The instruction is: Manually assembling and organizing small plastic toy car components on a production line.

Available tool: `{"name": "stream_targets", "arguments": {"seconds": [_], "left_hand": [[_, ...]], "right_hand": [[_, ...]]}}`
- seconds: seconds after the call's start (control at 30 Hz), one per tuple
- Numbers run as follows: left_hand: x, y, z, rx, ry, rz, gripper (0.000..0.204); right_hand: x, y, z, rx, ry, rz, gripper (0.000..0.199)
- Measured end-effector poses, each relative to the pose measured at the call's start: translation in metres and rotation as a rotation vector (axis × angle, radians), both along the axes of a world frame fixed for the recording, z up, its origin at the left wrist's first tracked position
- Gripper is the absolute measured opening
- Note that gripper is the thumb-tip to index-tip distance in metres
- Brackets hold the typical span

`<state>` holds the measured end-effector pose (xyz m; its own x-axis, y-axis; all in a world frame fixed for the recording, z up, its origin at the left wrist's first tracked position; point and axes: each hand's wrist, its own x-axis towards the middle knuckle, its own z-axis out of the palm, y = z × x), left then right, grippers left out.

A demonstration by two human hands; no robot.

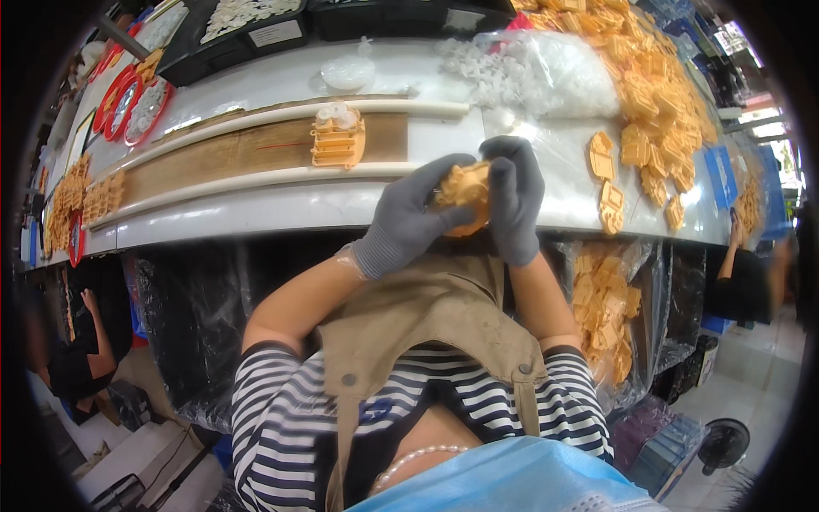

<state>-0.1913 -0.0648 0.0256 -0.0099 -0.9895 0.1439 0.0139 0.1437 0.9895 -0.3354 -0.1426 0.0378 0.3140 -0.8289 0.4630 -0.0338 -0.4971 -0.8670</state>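
Both of my hands wear grey gloves and meet over the front edge of the white table. Between them is an orange moulded plastic part (465, 189). My left hand (411, 215) grips it from the left, thumb across its near side. My right hand (515, 194) is closed around its right side, fingers bent over the top; its fingertips are partly hidden. Left of my hands, a similar orange part with clear pieces on top (338, 141) rests on a brown strip (264, 147) between two white rails (281, 181).
A large heap of orange parts (636, 77) covers the back right, beside a clear bag of small translucent pieces (546, 72). Loose orange parts (611, 206) lie nearer. Black bins (256, 34) and red-rimmed trays (147, 111) stand at the back left. Other people sit at both sides.
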Motion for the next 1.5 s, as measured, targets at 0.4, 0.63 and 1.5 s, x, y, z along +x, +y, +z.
{"name": "stream_targets", "arguments": {"seconds": [0.4,0.63,1.5], "left_hand": [[-0.019,0.007,0.007,-0.243,-0.210,0.151,0.049],[-0.017,0.008,0.000,-0.110,0.160,0.104,0.043],[-0.007,-0.031,-0.029,-0.269,0.063,0.111,0.087]], "right_hand": [[0.004,0.013,0.004,0.057,-0.083,-0.064,0.034],[-0.002,0.005,-0.010,0.081,-0.364,0.102,0.049],[-0.021,-0.098,-0.043,0.867,-1.033,0.224,0.037]]}}
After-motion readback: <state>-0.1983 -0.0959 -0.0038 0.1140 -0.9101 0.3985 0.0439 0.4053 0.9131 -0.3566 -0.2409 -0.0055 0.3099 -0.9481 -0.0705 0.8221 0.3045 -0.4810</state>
